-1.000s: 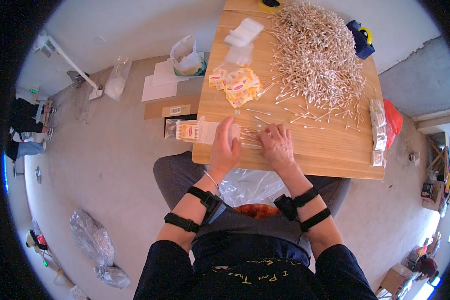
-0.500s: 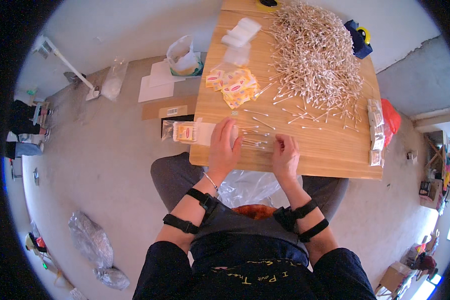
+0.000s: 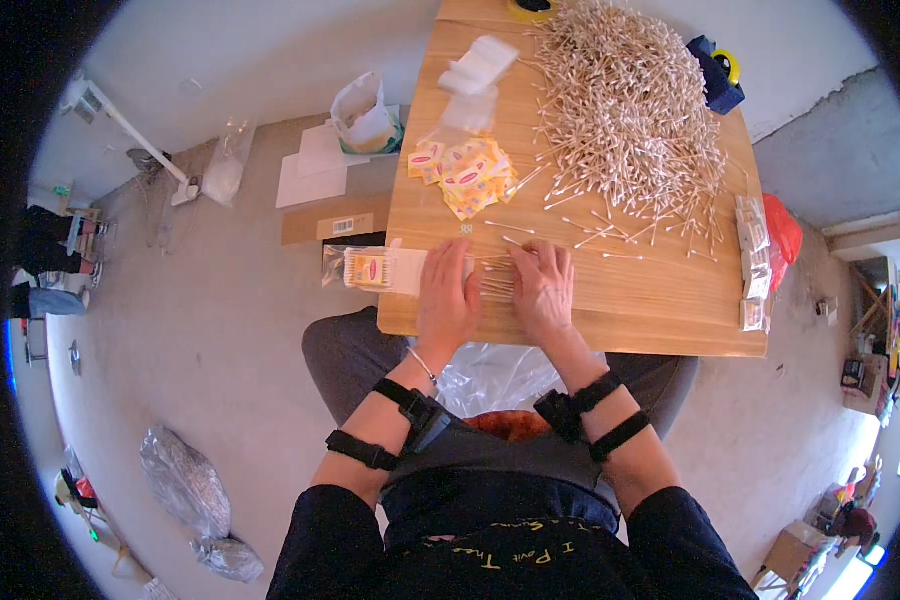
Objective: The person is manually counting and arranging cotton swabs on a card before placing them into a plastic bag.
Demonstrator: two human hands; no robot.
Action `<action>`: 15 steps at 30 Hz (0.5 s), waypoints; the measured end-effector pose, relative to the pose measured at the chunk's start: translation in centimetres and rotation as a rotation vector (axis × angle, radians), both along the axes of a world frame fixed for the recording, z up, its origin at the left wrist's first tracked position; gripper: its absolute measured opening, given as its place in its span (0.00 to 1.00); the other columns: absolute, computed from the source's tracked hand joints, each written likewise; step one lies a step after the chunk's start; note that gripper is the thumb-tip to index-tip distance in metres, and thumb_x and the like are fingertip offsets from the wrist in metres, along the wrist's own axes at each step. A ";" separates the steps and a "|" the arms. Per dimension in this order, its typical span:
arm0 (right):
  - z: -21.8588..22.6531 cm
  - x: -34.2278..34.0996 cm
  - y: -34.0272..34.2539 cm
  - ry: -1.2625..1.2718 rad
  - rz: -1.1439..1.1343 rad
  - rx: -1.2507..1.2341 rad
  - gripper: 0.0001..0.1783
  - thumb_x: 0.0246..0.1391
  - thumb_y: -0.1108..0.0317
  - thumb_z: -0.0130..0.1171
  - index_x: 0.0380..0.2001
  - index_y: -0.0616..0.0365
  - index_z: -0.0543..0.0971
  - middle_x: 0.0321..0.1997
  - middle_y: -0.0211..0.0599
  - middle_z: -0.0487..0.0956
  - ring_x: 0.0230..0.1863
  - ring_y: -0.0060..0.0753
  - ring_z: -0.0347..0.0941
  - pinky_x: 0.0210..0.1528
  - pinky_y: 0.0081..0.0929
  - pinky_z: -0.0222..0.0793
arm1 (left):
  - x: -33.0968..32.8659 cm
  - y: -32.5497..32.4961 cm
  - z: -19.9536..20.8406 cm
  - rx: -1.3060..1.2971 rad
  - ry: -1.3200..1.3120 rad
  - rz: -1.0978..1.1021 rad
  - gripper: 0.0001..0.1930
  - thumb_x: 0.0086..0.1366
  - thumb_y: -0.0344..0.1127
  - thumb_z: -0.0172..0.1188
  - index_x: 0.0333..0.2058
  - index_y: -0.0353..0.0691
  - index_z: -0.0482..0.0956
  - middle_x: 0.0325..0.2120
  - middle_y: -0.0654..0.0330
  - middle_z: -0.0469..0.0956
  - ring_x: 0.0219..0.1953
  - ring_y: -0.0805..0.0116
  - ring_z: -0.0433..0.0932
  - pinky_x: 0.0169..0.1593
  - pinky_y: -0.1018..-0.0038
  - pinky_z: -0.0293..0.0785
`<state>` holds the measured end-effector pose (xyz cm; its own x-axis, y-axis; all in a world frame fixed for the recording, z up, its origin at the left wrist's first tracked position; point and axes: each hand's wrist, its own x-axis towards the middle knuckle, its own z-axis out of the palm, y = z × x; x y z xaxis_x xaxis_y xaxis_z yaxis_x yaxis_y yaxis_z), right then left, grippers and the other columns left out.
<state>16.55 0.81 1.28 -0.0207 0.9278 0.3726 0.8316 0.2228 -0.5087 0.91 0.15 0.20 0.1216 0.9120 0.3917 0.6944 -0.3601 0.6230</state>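
A small row of cotton swabs (image 3: pixel 495 279) lies crosswise on the wooden table (image 3: pixel 650 300), between my two hands. Resting at their left ends, my left hand (image 3: pixel 448 300) is open, its fingers stretched forward and nothing visibly gripped. My right hand (image 3: pixel 544 297) is open at the opposite ends, fingers slightly bent and touching the swabs; its fingertips are partly hidden. Left of my left hand, a clear packet of cotton swabs (image 3: pixel 370 268) with a yellow-orange label juts over the table's left edge. A white sheet (image 3: pixel 408 272) lies between packet and hand.
A large heap of loose cotton swabs (image 3: pixel 625 110) covers the far right. Yellow printed cards (image 3: pixel 470 180) and clear bags (image 3: pixel 478 65) lie far left. Filled packets (image 3: pixel 753 260) line the right edge, near a tape dispenser (image 3: pixel 718 78). A white bag (image 3: pixel 365 115) stands on the floor.
My right hand has moved left and slightly forward, from beside the row of swabs onto their right ends; its curled fingers have straightened somewhat. My left hand stays nearly in place.
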 end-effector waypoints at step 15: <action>-0.6 1.1 0.8 -0.140 -0.017 -0.083 0.07 0.48 0.69 0.60 0.34 0.52 0.79 0.38 0.35 0.74 0.44 0.45 0.66 0.45 0.41 0.63 | 0.0 0.1 0.0 0.004 0.036 -0.009 0.21 0.61 0.30 0.52 0.54 0.34 0.67 0.50 0.48 0.72 0.58 0.49 0.66 0.64 0.54 0.55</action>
<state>17.70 1.60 0.63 -0.0508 0.9560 0.2890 0.8988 0.1699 -0.4040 0.91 0.28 0.22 0.1440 0.9093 0.3904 0.7128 -0.3690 0.5964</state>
